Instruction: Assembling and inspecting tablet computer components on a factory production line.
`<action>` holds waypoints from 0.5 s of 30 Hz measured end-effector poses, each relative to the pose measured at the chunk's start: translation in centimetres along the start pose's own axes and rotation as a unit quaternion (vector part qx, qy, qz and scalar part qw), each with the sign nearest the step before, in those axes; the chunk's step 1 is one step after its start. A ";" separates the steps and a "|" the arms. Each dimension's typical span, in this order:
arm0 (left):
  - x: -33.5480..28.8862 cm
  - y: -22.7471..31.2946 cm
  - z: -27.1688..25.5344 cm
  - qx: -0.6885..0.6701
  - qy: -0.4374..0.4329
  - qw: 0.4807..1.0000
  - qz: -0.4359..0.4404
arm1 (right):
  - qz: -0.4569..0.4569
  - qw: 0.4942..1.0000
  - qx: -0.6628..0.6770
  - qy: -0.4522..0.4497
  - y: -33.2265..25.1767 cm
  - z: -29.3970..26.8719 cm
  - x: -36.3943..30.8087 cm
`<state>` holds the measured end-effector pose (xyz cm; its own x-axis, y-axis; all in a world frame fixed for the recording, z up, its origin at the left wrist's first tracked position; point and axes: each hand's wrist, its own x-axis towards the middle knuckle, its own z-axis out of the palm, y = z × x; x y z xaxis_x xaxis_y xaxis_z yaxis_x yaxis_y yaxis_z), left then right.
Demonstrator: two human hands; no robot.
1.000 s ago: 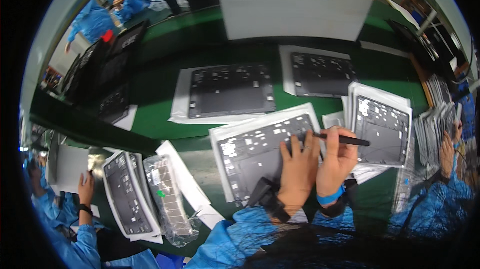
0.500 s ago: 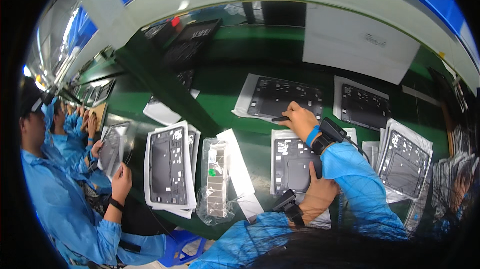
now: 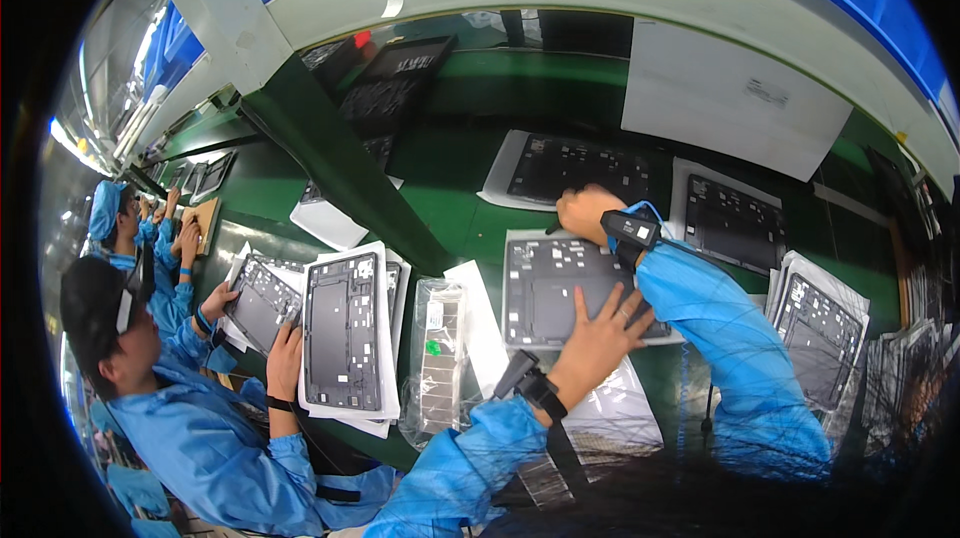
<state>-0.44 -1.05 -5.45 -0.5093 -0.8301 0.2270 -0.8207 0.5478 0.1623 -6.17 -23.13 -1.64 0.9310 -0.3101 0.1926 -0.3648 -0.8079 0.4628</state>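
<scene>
A dark tablet back cover (image 3: 540,288) dotted with small white pieces lies on a pale sheet in front of me. My left hand (image 3: 598,340) rests on its near right part with fingers spread. At its far edge, my right hand (image 3: 588,214) is closed around a dark, slim, pen-like tool (image 3: 553,226); the tool's kind is not clear. Just beyond, another dark cover (image 3: 575,166) lies on a white sheet. Below my left wrist, a pale sheet with small pieces (image 3: 618,408) is partly covered by my forearm.
Left of the cover are a clear bag with a segmented strip (image 3: 440,358) and stacked covers (image 3: 342,333). More covers lie at right (image 3: 735,218) (image 3: 820,328). A green post (image 3: 345,168) rises at left. A co-worker in blue (image 3: 215,428) handles another cover.
The cover before me has shifted left and away. My left hand has spread its fingers over it, and more of the pale sheet below shows. The co-worker's head has come further into view.
</scene>
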 end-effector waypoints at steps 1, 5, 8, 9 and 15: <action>0.8 -1.1 -0.4 0.013 -0.015 1.000 -0.004 | -0.001 1.000 -0.004 -0.020 0.9 -0.5 0.3; 3.9 -5.3 -1.8 0.021 -0.016 1.000 -0.006 | -0.001 0.999 0.026 -0.033 4.4 -3.9 0.2; 5.8 -8.5 -1.8 -0.012 -0.030 0.999 -0.012 | 0.031 0.997 0.057 -0.033 5.8 -5.7 0.0; 6.2 -9.5 -1.9 -0.036 -0.028 0.999 -0.013 | 0.030 0.997 0.058 -0.033 6.1 -5.6 0.0; 6.8 -12.9 -3.4 -0.260 0.024 0.958 -0.117 | 0.002 0.997 0.077 -0.004 7.4 -7.7 -1.1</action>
<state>7.59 -13.42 -2.69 -0.3043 -0.9377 0.1675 -0.6647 0.3349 0.6679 -10.01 -24.89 8.22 0.9297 -0.3170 0.1876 -0.3632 -0.8736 0.3239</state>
